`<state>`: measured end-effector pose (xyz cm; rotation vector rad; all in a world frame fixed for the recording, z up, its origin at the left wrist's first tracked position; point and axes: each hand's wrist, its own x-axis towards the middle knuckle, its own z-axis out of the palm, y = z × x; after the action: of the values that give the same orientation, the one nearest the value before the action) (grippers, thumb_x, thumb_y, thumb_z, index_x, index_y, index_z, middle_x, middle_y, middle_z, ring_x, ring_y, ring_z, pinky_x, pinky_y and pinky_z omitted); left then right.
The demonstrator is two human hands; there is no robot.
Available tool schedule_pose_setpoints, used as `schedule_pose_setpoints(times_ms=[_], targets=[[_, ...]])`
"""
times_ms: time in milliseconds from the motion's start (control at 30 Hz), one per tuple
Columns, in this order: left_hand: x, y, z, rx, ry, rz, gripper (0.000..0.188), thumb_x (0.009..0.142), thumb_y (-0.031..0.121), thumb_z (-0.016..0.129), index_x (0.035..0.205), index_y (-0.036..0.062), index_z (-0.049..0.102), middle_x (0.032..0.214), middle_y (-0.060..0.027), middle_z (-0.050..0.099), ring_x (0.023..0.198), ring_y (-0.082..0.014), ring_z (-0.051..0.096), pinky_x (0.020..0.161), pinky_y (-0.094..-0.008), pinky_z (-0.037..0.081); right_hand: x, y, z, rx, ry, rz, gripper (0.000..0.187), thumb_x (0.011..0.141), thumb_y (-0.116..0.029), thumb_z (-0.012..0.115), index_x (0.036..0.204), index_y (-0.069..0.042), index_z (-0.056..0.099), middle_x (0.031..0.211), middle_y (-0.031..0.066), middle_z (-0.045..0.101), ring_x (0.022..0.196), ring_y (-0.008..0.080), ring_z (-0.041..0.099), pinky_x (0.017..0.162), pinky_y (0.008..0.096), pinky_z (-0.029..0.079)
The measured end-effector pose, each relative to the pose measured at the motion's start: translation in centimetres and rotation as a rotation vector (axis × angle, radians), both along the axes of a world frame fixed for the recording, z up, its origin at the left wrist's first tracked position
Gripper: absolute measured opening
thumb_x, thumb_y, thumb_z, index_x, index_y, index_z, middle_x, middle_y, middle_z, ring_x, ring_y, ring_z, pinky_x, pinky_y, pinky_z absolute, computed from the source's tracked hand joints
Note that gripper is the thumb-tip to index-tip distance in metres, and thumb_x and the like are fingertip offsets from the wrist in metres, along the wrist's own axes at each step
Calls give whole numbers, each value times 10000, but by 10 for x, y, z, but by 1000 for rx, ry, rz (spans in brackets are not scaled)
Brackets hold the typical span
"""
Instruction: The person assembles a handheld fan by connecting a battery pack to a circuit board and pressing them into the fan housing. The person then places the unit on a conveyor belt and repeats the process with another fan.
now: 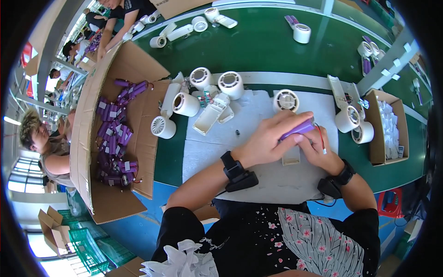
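Observation:
Over the grey-white work mat (212,159), my left hand (265,138) is closed round a purple battery pack (299,129) from its left side. My right hand (319,148) grips the pack's right end, with its fingers partly hidden. Thin red and black leads (321,138) with a small white plug hang beside my right fingers. Beneath both hands lies a white handheld fan body (286,99): its round head shows beyond my left fingers, and part of its handle (290,160) shows below them.
To the left, an open cardboard box (147,152) holds many purple battery packs (113,131). White fan parts (187,104) cluster at the mat's far left; opened fan bodies (347,118) lie right. A smaller box (376,157) holds white pieces. Behind runs a green conveyor belt (258,46); people work at left.

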<state>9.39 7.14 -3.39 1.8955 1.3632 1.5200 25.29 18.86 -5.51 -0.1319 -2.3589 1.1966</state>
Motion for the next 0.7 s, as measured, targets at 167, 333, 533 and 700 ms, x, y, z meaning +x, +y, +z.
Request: schedule_pose_setpoints(times_ms=[167, 333, 533, 700], targets=[[1, 0, -14, 59, -70, 38, 432, 880, 139, 623, 1284, 6, 545, 1081, -181, 616, 905, -323, 621, 798, -376, 490, 15, 3, -16, 125, -98, -62, 116, 937, -115, 557, 913, -17, 614, 753, 97, 628, 627, 217, 588, 607, 326, 461], [4, -3, -10, 7, -98, 43, 424, 863, 142, 651, 1268, 42, 574, 1024, -164, 617, 892, -334, 618, 775, -385, 495, 39, 11, -35, 56, -189, -105, 210, 991, -134, 473, 1164, -21, 511, 989, 154, 563, 811, 254, 549, 753, 364, 449], [1, -7, -10, 54, -68, 68, 438, 859, 183, 663, 1274, 69, 582, 989, -158, 612, 878, -334, 615, 756, -398, 497, 32, 10, -34, 61, -301, -133, 236, 993, -132, 472, 1193, -14, 512, 1033, 170, 547, 857, 275, 518, 800, 390, 441], [0, -4, -9, 38, -75, 42, 442, 851, 205, 674, 1266, 79, 592, 995, -160, 610, 882, -333, 616, 759, -400, 500, 34, 7, -29, 129, -296, -112, 225, 975, -76, 490, 1184, 4, 514, 1110, 196, 537, 917, 324, 518, 836, 423, 446]])
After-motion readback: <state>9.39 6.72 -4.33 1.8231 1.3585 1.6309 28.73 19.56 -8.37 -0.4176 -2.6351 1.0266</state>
